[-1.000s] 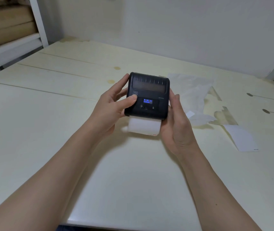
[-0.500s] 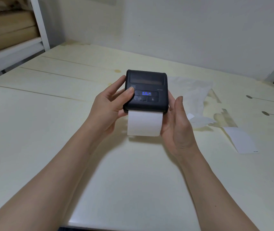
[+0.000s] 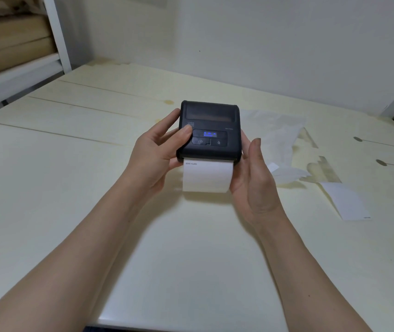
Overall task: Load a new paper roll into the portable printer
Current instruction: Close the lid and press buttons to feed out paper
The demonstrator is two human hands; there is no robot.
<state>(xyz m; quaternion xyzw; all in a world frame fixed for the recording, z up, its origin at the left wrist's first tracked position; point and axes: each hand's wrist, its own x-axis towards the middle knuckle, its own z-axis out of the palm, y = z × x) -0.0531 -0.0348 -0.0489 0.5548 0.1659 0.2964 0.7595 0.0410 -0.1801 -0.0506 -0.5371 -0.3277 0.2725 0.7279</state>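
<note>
Head view. The portable printer (image 3: pixel 209 131) is held above the pale table (image 3: pixel 191 248), centre of the scene, between both hands. Its cover appears closed, and a blue indicator is lit on the control panel.

The left hand (image 3: pixel 154 155) grips the left side of the printer: the fingers curl around and under the housing, and the thumb (image 3: pixel 183 131) rests on the top face, just beside the left panel button. The right hand (image 3: pixel 254 173) supports the right side with fingers loosely open; the palm faces the housing, and the fingertips pass behind or under it, so the extent of contact cannot be determined.

A strip of white paper (image 3: pixel 207 177) extends from the near edge of the printer toward the person. A small printed line is visible at its upper left.

To the right on the table lie a torn paper slip (image 3: pixel 345 201) and crumpled wrapping material (image 3: pixel 277 133), well apart from the printer.

Status, as a judgement: the roll appears installed, the cover shut, and paper feeding. Remaining steps are likely tearing off the fed strip and setting the unit down.
</note>
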